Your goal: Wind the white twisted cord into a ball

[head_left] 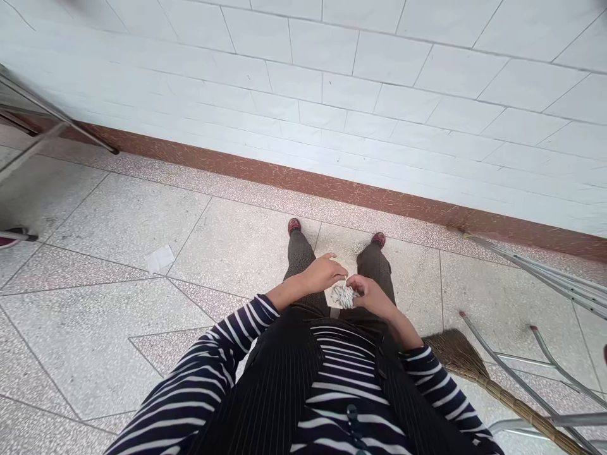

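Observation:
A small bundle of white cord (pixel 342 296) hangs in front of my lap, between my thighs. My right hand (pixel 372 296) is closed at the bundle's right side, its thumb and fingers curled against the cord. On the other side, my left hand (pixel 325 273) has its fingertips pinched together just above the bundle, where a short strand seems to come up to them. The strand itself is too thin to follow clearly.
A broom (pixel 462 357) lies at my right beside metal chair legs (pixel 521 354). Metal poles (pixel 535 262) lean near the tiled wall (pixel 332 101). A white paper (pixel 160 260) lies on the floor at left, near a metal frame (pixel 57 117). A whitish item (pixel 360 247) rests by my right foot.

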Available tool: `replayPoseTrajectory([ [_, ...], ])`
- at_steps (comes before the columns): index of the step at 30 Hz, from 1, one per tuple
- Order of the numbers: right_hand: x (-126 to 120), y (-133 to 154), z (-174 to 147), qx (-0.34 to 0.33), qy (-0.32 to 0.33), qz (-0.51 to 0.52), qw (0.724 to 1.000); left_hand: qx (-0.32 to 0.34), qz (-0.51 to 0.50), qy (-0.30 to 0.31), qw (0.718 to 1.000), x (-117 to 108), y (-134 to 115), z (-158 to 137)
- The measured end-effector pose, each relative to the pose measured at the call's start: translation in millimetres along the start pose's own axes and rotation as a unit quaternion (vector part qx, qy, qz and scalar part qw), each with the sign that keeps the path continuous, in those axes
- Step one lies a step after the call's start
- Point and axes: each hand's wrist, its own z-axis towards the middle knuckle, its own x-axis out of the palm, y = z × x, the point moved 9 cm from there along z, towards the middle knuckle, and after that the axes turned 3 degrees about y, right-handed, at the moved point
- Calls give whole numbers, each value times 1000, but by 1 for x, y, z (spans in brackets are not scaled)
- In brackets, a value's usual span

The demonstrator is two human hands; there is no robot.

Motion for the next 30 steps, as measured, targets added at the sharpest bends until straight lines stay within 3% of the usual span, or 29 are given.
replayPoseTrajectory([
  [2,10,3,-5,9,56,54,997,7,-53,-1,999,2,-1,2],
  [4,3,7,-8,9,65,124,990,-20,-140,-25,990,2,3,5],
  [7,-25,12,-4,-17,-14,213,977,-71,-234,-55,968,8,7,6],
  [9,-47,15,1,-49,-104,198,973,-78,-245,-43,965,15,4,5],
  [13,-64,20,13,-79,-212,96,969,-91,-153,-5,984,22,3,0],
  [15,-61,22,18,-80,-232,41,969,-80,-39,-5,996,14,1,-1],
  [18,-51,26,21,-82,-237,-49,967,-27,125,-18,992,-2,-11,-2],
  [21,-45,30,19,-89,-235,-108,962,15,201,-10,979,-10,-21,-1],
  [25,-56,34,11,-100,-249,-128,955,10,178,-7,984,-13,-17,1],
  [30,-83,60,-19,-152,-340,-80,925,-34,18,33,999,8,4,5],
])
